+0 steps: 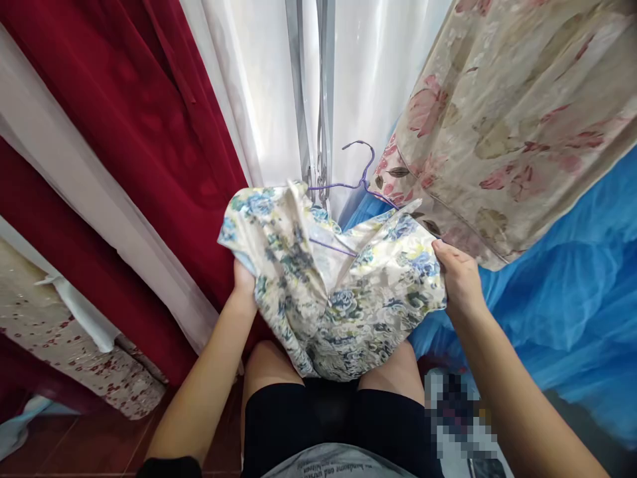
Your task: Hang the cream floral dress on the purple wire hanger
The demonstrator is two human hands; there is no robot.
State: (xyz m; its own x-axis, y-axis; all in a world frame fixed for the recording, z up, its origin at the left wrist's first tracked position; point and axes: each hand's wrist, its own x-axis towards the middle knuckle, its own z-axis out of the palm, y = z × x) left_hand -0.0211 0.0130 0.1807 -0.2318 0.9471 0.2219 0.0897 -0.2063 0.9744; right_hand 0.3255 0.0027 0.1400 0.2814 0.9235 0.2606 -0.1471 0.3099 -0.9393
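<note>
I hold a blue-and-yellow floral garment in front of my lap with both hands. My left hand grips its left side, mostly hidden behind the cloth. On the right edge of the cloth, my right hand is closed with the fingers curled over the fabric. A thin purple wire hanger pokes out of the garment's top, its hook up and one wire running inside the neck opening.
A beige cloth with pink flowers hangs at upper right. Blue netting fills the right side. White sheer curtain and dark red curtain hang ahead and left. A speckled cushion lies lower left on the wooden floor.
</note>
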